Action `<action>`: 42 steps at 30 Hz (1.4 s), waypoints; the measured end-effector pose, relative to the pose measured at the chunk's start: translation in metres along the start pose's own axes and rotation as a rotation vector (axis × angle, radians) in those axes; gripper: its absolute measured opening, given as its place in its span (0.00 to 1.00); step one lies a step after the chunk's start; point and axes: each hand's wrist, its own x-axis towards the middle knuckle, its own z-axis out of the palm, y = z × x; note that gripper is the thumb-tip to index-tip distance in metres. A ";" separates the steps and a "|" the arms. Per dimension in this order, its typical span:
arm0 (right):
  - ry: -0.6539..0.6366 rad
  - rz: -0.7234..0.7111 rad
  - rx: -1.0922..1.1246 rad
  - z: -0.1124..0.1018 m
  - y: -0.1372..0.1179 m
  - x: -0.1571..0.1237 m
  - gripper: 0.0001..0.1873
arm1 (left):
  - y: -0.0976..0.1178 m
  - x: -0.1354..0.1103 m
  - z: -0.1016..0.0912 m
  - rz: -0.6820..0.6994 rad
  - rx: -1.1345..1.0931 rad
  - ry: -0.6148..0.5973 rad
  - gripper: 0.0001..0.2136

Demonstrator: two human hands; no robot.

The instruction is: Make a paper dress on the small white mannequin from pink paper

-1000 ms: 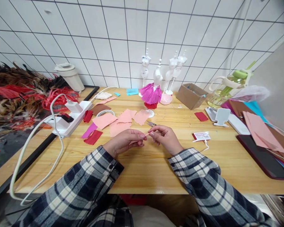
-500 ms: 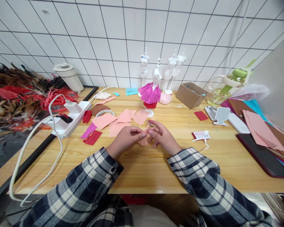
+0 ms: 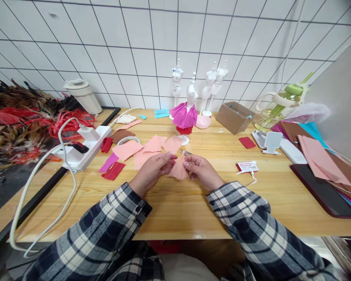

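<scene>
Both my hands meet above the wooden table (image 3: 175,207) and hold a small pleated fan of peach paper (image 3: 179,170) between them. My left hand (image 3: 153,170) pinches its left edge with closed fingers. My right hand (image 3: 201,171) pinches its right side near the top. Just behind the hands lie small scissors (image 3: 186,152) and several loose peach paper sheets (image 3: 152,147). Further back stands a white doll mannequin wearing a magenta and red fringed skirt (image 3: 185,115).
A white power strip (image 3: 84,146) with a looping cable sits left, beside red and pink scraps (image 3: 113,170). Feathers (image 3: 20,117) pile at far left. A cardboard box (image 3: 234,116), a pink bowl (image 3: 203,121), a water jug (image 3: 280,105), a tablet (image 3: 324,191) and coloured sheets lie at right.
The peach paper went from a thin folded strip held between my fingertips to a spread, pleated fan. Both hands stayed close together at the table's middle.
</scene>
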 end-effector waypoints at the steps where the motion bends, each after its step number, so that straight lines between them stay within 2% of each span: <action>1: 0.030 -0.021 -0.036 0.000 0.000 0.001 0.21 | 0.000 0.000 0.000 -0.004 0.021 -0.021 0.19; 5: 0.035 -0.028 -0.063 -0.001 0.002 0.003 0.21 | -0.001 0.000 0.001 -0.010 0.131 -0.064 0.16; 10: 0.026 0.012 0.135 -0.002 0.003 0.002 0.21 | 0.000 0.000 0.000 -0.026 -0.114 -0.018 0.14; 13: 0.010 0.053 0.189 -0.001 0.002 0.000 0.23 | 0.001 0.000 0.001 -0.026 -0.143 -0.036 0.13; 17: 0.028 0.029 0.082 0.001 0.002 -0.001 0.22 | 0.003 -0.002 0.003 -0.019 -0.103 -0.064 0.14; 20: -0.021 0.018 -0.024 0.002 0.004 0.001 0.22 | 0.004 -0.003 0.004 -0.016 -0.062 -0.085 0.17; 23: -0.064 0.021 -0.069 0.003 0.007 0.002 0.22 | 0.002 -0.002 0.003 -0.019 -0.029 -0.053 0.14; 27: -0.059 0.028 -0.064 0.002 0.010 0.003 0.21 | 0.000 0.001 -0.001 -0.001 -0.153 -0.017 0.10; 31: -0.055 0.069 -0.012 0.000 0.009 0.003 0.22 | 0.000 0.004 -0.003 0.017 -0.241 -0.009 0.10; 34: -0.034 0.052 -0.051 -0.001 0.006 0.003 0.22 | -0.001 0.004 -0.002 0.014 -0.170 -0.010 0.11; 38: 0.038 -0.093 -0.149 0.000 0.003 0.003 0.21 | -0.005 0.004 0.000 0.033 0.015 0.024 0.14; 42: 0.065 -0.105 -0.145 0.001 0.006 0.004 0.18 | -0.008 0.003 0.002 -0.037 0.096 -0.049 0.15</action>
